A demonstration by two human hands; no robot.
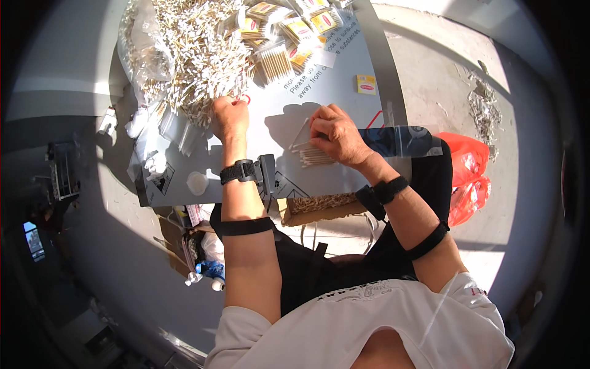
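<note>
A large heap of loose cotton swabs point(200, 52) covers the far left of the grey table. My left hand point(230, 118) is at its near edge, fingertips pinched together beside a small red loop point(246, 98). What those fingers hold, if anything, is hidden. To the right, my right hand point(337, 134) is closed, its curled fingers at the upper end of a slanted cotton swab point(297, 136). Just beneath this hand lies a neat row of cotton swabs point(314, 156), partly covered by it. Both wrists wear black straps with small devices.
Small packets of swabs with yellow labels point(296, 29) are piled at the far side. A yellow card point(365, 85) lies near the right edge. Clear plastic bags point(178, 130) lie left, near a white round piece point(197, 183). Red bags point(470, 163) stand right of the table.
</note>
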